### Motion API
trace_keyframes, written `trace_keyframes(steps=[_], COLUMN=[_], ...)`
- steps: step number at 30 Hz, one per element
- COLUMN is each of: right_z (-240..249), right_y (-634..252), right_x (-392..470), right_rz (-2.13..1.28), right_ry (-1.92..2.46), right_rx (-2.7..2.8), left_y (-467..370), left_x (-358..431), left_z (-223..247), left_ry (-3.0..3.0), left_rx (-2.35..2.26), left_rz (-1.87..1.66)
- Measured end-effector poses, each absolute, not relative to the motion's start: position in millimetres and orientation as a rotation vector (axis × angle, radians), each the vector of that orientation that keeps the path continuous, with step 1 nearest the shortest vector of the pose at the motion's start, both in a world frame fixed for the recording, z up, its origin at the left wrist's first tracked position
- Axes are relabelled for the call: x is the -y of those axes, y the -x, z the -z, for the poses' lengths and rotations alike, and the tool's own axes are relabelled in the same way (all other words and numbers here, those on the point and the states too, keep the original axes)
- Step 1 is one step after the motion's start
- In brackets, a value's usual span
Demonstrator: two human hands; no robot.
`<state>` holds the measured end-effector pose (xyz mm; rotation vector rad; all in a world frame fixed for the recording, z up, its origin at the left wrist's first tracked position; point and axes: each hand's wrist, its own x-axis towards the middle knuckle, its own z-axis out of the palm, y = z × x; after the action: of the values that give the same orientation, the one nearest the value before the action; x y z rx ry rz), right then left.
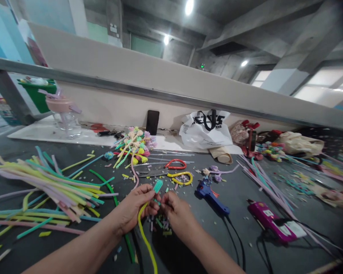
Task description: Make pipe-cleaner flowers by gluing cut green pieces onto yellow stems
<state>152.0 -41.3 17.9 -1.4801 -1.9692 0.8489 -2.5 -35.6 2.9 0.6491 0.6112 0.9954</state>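
My left hand [140,203] pinches a short teal fuzzy piece [158,186] that points up between thumb and fingers. A yellow fuzzy stem [146,243] hangs from the same hand and curves down toward the table's near edge. Close beside it, my right hand [175,213] has its fingers pressed together near the base of the teal piece; what lies between them is too small to tell. Small cut scraps [167,232] lie beneath the hands. Scissors with red and yellow handles [180,179] rest just beyond the hands.
Many colored fuzzy stems [54,182] are heaped at left. Finished fuzzy pieces [137,142] lie behind. A blue glue gun [213,198] and a magenta one [274,224], both with cords, are at right. A phone [152,122], white bag [205,131] and clear bottle [65,118] stand at the back.
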Motion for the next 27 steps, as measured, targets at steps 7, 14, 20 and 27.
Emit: trace_keyframes(steps=[7,14,20,27], right_z=[-14.8,-23.6,-20.3,-13.5], right_y=[-157.4,-181.0,-164.8,-166.1], right_x=[43.2,45.3,56.9,54.0], right_rz=[-0.884,-0.388,-1.017,-1.184], right_ry=[1.466,1.570,1.564,1.549], right_rx=[1.971,2.083,1.750,1.535], left_y=[2.4,0.7,0.8,1.4], left_x=[35.2,34.6,36.9,38.4], left_z=[-4.5,-5.4,-3.1,-3.9], left_ry=[-0.619,-0.611,-0.657,-0.658], left_rx=[-0.655,-0.674,-0.653,-0.647], left_rz=[-0.988,-0.975,-0.934,-0.902])
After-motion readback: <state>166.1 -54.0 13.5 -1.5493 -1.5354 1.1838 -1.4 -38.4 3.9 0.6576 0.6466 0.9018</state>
